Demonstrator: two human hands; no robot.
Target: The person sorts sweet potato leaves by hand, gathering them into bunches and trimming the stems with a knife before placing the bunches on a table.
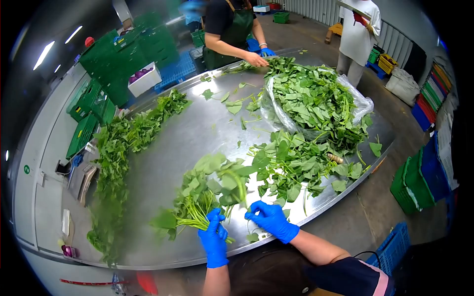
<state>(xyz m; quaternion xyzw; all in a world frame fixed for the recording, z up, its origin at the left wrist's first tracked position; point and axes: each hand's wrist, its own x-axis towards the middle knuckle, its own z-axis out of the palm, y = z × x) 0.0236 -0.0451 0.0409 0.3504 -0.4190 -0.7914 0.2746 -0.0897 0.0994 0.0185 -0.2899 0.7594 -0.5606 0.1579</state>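
My left hand [214, 240], in a blue glove, is closed around the stems of a bunch of leafy greens [197, 207], its leaves spreading up and away. My right hand [272, 220], gloved the same, pinches a single leafy stem [239, 187] beside the bunch; its upper part is smeared by motion. Beyond my right hand lies a loose heap of leafy greens [291, 165]. Behind that, an opened clear plastic bag [276, 106] holds a large pile of the same greens.
The steel table [163, 182] carries a long row of greens [111, 163] along its left side. Across it, a co-worker in a green apron [237, 39] touches greens. Another person [358, 34] stands at the back right. Green and blue crates [419, 177] are stacked at right.
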